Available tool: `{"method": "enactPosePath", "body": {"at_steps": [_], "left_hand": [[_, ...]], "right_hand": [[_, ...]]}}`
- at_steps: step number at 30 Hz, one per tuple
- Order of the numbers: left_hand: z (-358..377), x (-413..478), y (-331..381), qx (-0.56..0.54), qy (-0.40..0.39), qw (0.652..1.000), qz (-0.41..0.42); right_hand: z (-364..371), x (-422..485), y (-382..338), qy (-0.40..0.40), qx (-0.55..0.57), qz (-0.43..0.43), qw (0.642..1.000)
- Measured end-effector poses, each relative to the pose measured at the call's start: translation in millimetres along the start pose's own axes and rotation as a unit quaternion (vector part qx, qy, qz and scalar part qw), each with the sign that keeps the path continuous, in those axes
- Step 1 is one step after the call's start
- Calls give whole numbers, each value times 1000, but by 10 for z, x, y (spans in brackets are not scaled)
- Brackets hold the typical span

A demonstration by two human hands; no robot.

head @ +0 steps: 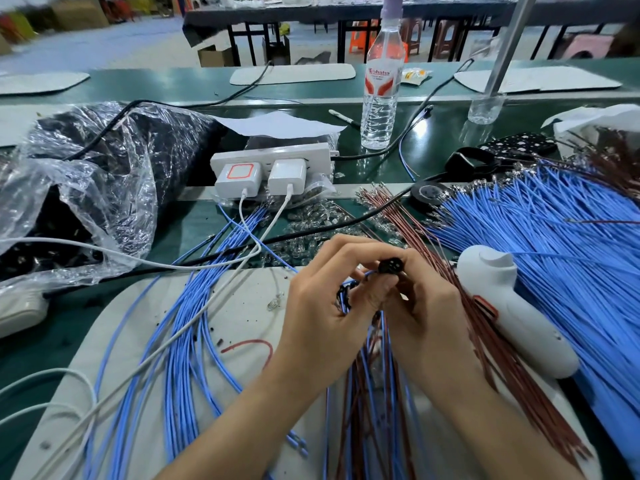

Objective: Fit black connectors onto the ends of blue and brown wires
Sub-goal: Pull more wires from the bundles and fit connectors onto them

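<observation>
1. A crumpled clear plastic bag lies on the left of the green tabletop, its mouth open toward the person. It holds a dark mass of small black pieces, too blurred to name.
2. A clear water bottle with a red-and-white label stands upright further back. It is capped and filled with clear liquid.
3. A smaller clear bag lies under the front edge of the white power strip, which carries two white chargers. What the bag holds cannot be made out.
4. The black connector is raised above the grey mat, its holed round face turned toward the camera.
5. The left hand and right hand meet at the connector. Their curled fingers pinch it from both sides, though which hand bears it cannot be told.
6. More small black pieces sit against the left palm, with a blue strand looped through them.
7. A mixed bundle of blue and brown wires hangs down below the two hands, toward the person.
8. Loose blue wires fan out thickly on the right, with brown wires beside them running under the right hand.
9. A white handheld tool rests on those wires, just beside the right hand.
</observation>
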State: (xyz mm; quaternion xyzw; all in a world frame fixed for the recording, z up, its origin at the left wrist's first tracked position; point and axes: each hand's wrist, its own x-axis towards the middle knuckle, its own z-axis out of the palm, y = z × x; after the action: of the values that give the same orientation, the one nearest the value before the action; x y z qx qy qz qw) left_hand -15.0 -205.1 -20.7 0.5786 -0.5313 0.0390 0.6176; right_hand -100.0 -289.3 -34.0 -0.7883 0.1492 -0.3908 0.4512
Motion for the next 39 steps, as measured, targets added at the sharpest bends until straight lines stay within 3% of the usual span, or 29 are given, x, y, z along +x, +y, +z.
{"method": "enactPosePath", "body": {"at_steps": [18,21,27,32,35,39], "left_hand": [[12,-28,-40,-3,10,1000,-17],[26,-30,-55,-36,19,998,-58],[25,-9,-97,-44,-22,993,-104],[13,2,-92,-151,38,976,-154],[-39,42,-145,-263,151,928,-217],[-97,78,-165,-272,211,910,-233]], "right_hand": [[84,15,27,-14,-49,10,999],[86,13,17,-26,-15,19,999],[32,20,5,6,-57,24,998],[-6,85,-13,-18,-100,36,994],[-79,220,-55,-45,-118,41,991],[-144,606,21,-82,-250,107,959]]}}
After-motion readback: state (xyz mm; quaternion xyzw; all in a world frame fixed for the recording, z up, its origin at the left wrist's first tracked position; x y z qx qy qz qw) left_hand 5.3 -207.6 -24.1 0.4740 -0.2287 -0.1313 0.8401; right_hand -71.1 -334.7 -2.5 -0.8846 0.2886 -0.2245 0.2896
